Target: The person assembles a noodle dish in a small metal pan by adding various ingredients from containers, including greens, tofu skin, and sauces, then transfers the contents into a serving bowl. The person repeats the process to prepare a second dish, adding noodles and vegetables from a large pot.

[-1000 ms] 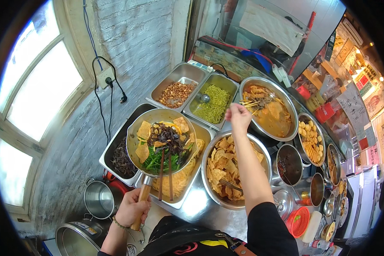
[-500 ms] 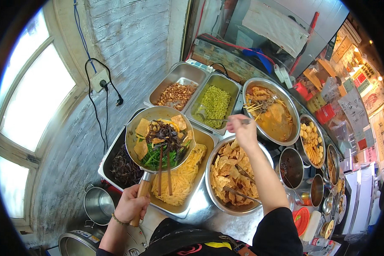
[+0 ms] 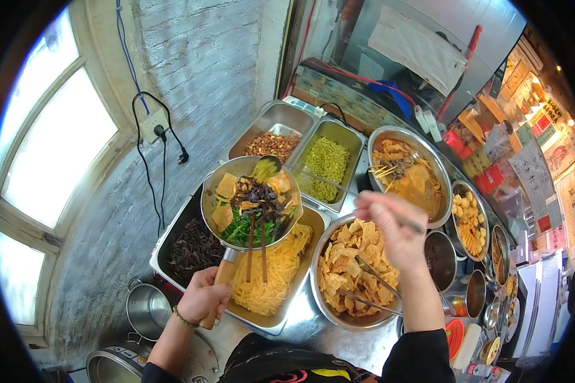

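In my left hand (image 3: 206,295), closed round its wooden handle, is a saucepan (image 3: 208,207) tilted over the tray of yellow noodles (image 3: 262,290). Green leafy vegetables, dark shredded strips and fried sheets fill it, with brown chopsticks (image 3: 251,252) stuck in. My right hand (image 3: 393,223), somewhat blurred, grips a long-handled spoon (image 3: 273,162). Its bowl, holding green bits, hangs over the far side of the saucepan. Behind stands a metal tray of chopped green pieces (image 3: 326,156). Below my right hand, a bowl of fried crisp sheets (image 3: 348,268) has metal tongs (image 3: 372,271) lying in it.
A tray of peanuts (image 3: 271,143) stands at the back, and black shredded food (image 3: 195,252) lies left of the noodles. On the right are a basin of orange broth with skewers (image 3: 421,182) and more bowls. A power cable (image 3: 148,172) hangs on the left wall.
The spoon has come from the green tray to over the saucepan, now loaded with green bits. My right hand has moved nearer and rightward; the saucepan appears slightly farther right.
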Tool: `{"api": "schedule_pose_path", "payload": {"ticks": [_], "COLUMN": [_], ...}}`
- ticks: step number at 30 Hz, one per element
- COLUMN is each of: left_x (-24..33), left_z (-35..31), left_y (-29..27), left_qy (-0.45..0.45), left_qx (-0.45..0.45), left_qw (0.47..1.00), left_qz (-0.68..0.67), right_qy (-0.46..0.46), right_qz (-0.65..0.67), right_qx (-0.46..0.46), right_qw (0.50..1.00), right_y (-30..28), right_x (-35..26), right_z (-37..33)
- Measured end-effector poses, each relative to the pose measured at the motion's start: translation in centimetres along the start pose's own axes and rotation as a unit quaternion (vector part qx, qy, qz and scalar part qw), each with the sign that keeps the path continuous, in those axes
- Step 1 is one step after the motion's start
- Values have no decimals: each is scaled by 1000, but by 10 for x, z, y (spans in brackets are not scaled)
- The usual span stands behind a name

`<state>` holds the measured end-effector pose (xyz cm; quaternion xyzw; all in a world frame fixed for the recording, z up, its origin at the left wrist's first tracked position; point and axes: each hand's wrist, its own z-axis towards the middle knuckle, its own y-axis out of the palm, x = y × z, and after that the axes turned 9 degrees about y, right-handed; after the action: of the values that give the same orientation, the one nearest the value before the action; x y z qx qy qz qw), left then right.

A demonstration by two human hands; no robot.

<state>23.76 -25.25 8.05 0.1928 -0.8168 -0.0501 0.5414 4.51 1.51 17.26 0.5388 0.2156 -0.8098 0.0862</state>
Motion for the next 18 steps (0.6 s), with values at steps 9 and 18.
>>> {"api": "schedule_pose_path", "payload": {"ticks": [9, 18], "left_x": [10, 2], "left_z": [-27, -46], "left_y": [-15, -38], "left_qy": [11, 23], "left_qx": [77, 125], "left_qw": [997, 992], "left_qz": [19, 16], "right_qy": [-49, 240], "right_qz": [-284, 9], "right_qx": [-15, -4], "right_qw": [957, 971], "right_y": [88, 115], "right_x": [127, 131], "right_z": [83, 83]}}
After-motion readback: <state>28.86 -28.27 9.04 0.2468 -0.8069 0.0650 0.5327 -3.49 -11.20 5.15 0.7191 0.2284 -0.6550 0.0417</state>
